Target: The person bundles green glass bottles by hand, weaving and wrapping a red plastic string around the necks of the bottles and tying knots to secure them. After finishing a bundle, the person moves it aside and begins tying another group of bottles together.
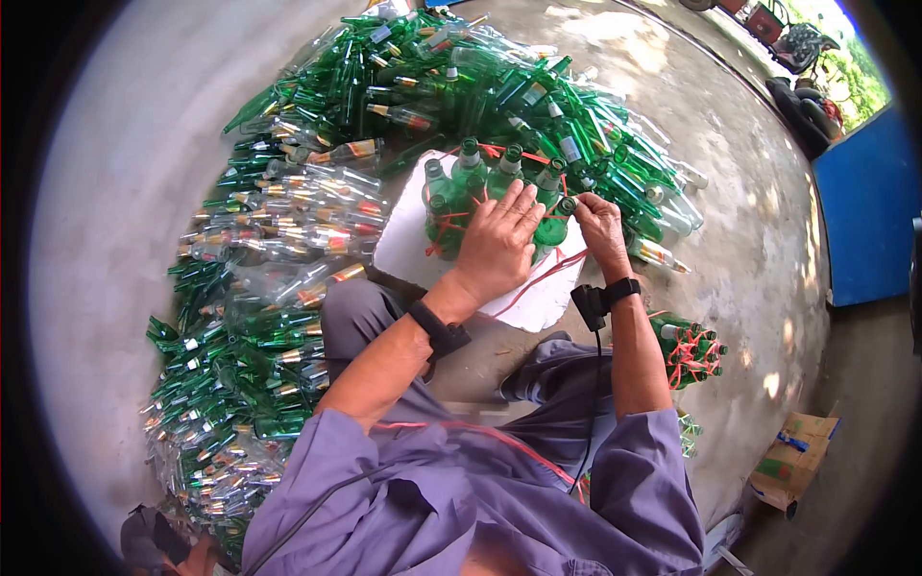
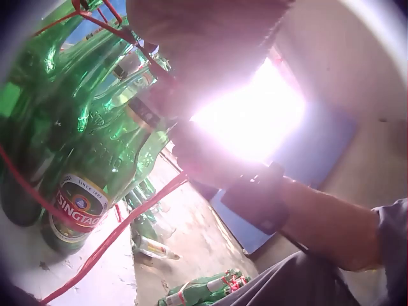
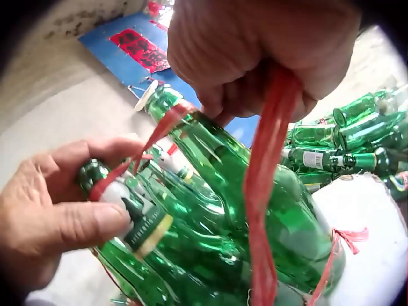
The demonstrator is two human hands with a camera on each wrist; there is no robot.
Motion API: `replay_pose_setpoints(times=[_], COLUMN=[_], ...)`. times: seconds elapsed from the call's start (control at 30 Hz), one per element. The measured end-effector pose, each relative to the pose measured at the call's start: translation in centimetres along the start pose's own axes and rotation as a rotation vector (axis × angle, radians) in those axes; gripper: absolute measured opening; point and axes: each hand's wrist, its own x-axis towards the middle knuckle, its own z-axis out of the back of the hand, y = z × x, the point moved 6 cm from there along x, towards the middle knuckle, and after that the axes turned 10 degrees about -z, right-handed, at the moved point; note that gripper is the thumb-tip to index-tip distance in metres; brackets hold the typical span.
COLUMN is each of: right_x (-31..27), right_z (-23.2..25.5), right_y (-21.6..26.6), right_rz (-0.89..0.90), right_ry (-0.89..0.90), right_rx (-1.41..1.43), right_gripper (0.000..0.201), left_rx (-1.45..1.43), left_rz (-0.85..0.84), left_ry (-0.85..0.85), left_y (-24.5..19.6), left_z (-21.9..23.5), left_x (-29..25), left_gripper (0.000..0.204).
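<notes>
A cluster of upright green glass bottles stands on a white block, with red plastic twine running around their necks. My left hand reaches over the cluster; the right wrist view shows its thumb and fingers holding one bottle's neck, where the twine crosses. Just right of it, my right hand grips the twine beside another neck, its fingers curled. A long strand hangs down from that fist. One bottle carries a Tsingtao label in the left wrist view.
Loose green and clear bottles lie heaped to the left and beyond the block. A tied bundle of green bottles lies by my right knee. At the right are a blue panel and a cardboard piece.
</notes>
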Motion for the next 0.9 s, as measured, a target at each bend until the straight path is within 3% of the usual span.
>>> replay_pose_setpoints(times=[0.1,0.17,0.23,0.27,0.33,0.37,0.43,0.47,0.6,0.67,0.77,0.83,0.9], right_x=[-0.3,-0.6,-0.4,-0.3,-0.1,0.0,0.1,0.1,0.0,-0.2,-0.6,-0.8,-1.7], right_z=[-0.5,-0.8,-1.1,-1.1,-1.3,-1.6,-1.8,-1.7,-1.8,-1.7,-1.7,-1.7,-1.7], right_y=[-0.9,-0.7,-1.5,-1.6,-2.5,-3.0,-3.1,-3.2,-3.4,-3.2,-3.0,-1.7,-2.1], right_rz=[-0.143,-0.149,-0.195,-0.179,-0.216,-0.253,-0.246,-0.252,-0.284,-0.306,-0.268,-0.139,-0.19], right_ry=[0.046,0.049,0.092,0.093,0.112,0.128,0.117,0.112,0.103,0.087,0.081,0.039,0.059], right_rx=[0.136,0.173,0.278,0.291,0.324,0.353,0.362,0.358,0.364,0.358,0.34,0.26,0.225], right_gripper=[0.026,0.027,0.028,0.028,0.027,0.026,0.025,0.024,0.024,0.025,0.026,0.03,0.034], left_rx=[-0.186,-0.151,-0.25,-0.245,-0.587,-0.581,-0.767,-0.822,-0.785,-1.04,-1.112,-1.139,-1.165], left_rz=[0.023,0.004,0.184,0.185,0.74,0.744,0.967,1.083,1.084,1.121,1.197,1.213,1.234], left_ry=[-0.132,-0.163,-0.12,-0.116,-0.116,-0.118,-0.33,-0.325,-0.321,-0.402,-0.474,-0.513,-0.552], left_y=[-0.8,-1.7,-1.0,-1.0,2.0,2.6,3.8,4.3,5.3,5.2,4.8,5.6,6.8], left_z=[2.6,4.3,4.2,3.8,0.5,-0.5,-1.5,-2.5,-3.7,-4.4,-4.8,-5.0,-5.2], left_x=[-1.6,-3.6,-6.4,-7.8,-12.5,-13.5,-15.6,-16.5,-15.8,-14.5,-13.4,-13.5,-13.7], left_gripper=[0.043,0.039,0.037,0.037,0.05,0.05,0.067,0.078,0.073,0.07,0.067,0.063,0.06])
